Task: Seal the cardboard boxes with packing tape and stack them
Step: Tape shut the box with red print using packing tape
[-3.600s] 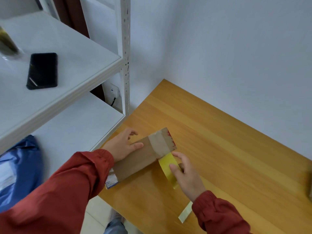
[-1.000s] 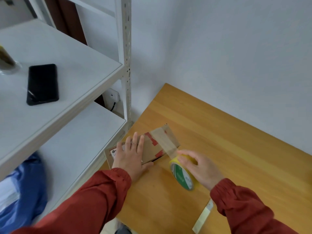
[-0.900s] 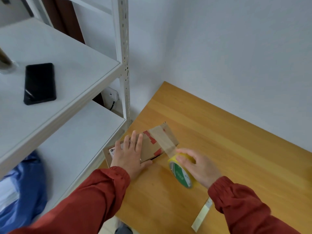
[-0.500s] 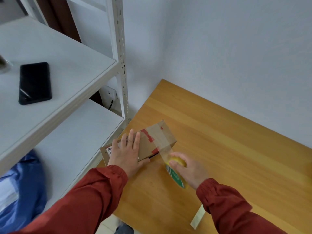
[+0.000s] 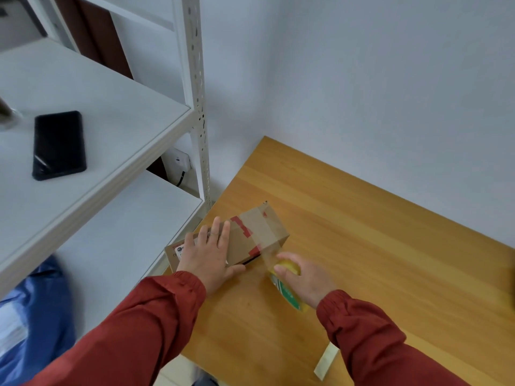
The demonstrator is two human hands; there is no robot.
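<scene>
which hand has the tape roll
The right hand grips the tape roll beside the box; the left hand only presses flat on the box top, fingers straight.

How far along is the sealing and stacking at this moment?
Done: a clear tape strip lies across the top of the cardboard box. In hand: the left hand presses flat on the box while the right hand grips the tape roll, its tape running uncut down the box's near side. Left: cutting the tape and stacking; no stack shows on the wooden table.
</scene>
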